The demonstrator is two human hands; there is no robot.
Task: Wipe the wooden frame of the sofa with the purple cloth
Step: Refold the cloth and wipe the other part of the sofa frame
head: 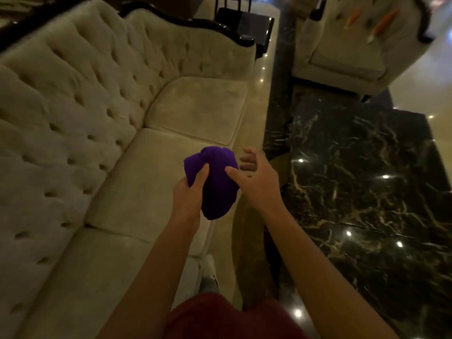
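Note:
A bunched purple cloth [216, 182] hangs over the front edge of a cream tufted sofa [102, 123]. My left hand [189, 192] grips the cloth from the left, thumb pressed into it. My right hand [254, 178] has its fingers spread; the thumb touches the cloth's right side, the other fingers stay apart. The sofa's dark wooden frame [210, 24] runs along the top of the backrest at the far end, well away from both hands.
A dark marble coffee table [367, 182] stands close on the right. A narrow strip of glossy floor [259, 99] separates it from the sofa. A cream armchair [347, 45] sits beyond the table, and a dark side table [244, 20] behind the sofa's end.

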